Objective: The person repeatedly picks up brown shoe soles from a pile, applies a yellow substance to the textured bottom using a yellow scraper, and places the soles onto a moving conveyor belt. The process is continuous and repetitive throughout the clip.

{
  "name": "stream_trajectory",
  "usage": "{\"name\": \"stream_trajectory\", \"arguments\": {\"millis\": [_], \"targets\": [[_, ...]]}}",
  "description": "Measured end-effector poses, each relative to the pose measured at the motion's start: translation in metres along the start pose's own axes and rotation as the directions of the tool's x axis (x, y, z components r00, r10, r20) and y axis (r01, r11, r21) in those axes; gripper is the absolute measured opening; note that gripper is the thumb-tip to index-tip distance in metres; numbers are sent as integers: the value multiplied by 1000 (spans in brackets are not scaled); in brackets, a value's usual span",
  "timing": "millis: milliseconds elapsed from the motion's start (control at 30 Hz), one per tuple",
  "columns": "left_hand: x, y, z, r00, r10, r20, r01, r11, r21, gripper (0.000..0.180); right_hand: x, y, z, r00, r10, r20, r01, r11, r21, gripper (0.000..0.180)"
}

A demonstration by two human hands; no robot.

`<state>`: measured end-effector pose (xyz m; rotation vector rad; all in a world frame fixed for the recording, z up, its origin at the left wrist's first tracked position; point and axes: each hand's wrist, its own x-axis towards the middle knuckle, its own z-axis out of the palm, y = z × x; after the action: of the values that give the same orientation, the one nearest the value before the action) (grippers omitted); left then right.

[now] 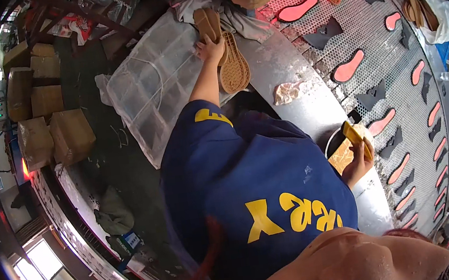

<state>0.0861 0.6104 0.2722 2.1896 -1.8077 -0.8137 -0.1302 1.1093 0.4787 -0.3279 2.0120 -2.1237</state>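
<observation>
My left hand [211, 50] is stretched out and closed on a brown shoe sole [207, 22]. Just beside it, another brown sole [235, 70] shows its ridged, patterned face; whether my fingers also hold this one I cannot tell. At the right, my right hand [358, 165] grips a flat yellow tool [353, 133], whose working end is unclear. That hand is over a round, white-rimmed pot [331, 141] with a yellowish surface [342, 157] in or against it.
A mesh conveyor belt [362, 68] carries several pink-faced soles [348, 66] and black cut pieces [372, 95]. Between it and me runs a metal ledge [311, 107] with a crumpled scrap [288, 92]. A plastic-covered surface [145, 94] lies left; cardboard boxes [72, 137] stand farther off.
</observation>
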Motion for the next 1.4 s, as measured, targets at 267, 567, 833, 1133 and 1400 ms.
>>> {"name": "stream_trajectory", "arguments": {"millis": [267, 567, 833, 1133, 1400], "targets": [[-1, -26, -42, 809, 512, 289, -343, 810, -475, 79, -7, 17, -14, 992, 32, -119, -37, 999, -38, 20], [1, -62, -87, 890, 407, -208, -414, 910, 9, 28, -11, 81, -44, 964, -161, -212, -20, 751, -661, 14], [-68, 84, -206, 506, 644, -574, -773, 634, 30, 27, -31, 126, -44, 972, -235, -13, 85, 403, -911, 24], [-185, 169, -156, 415, 770, -484, -860, 159, -484, 25, -33, 141, -35, 968, -211, -137, -21, 473, -881, 19], [-173, 128, -21, 630, 773, -70, -497, 333, -802, 33, -33, 143, -50, 948, -33, -316, -175, 777, -605, 25]]}}
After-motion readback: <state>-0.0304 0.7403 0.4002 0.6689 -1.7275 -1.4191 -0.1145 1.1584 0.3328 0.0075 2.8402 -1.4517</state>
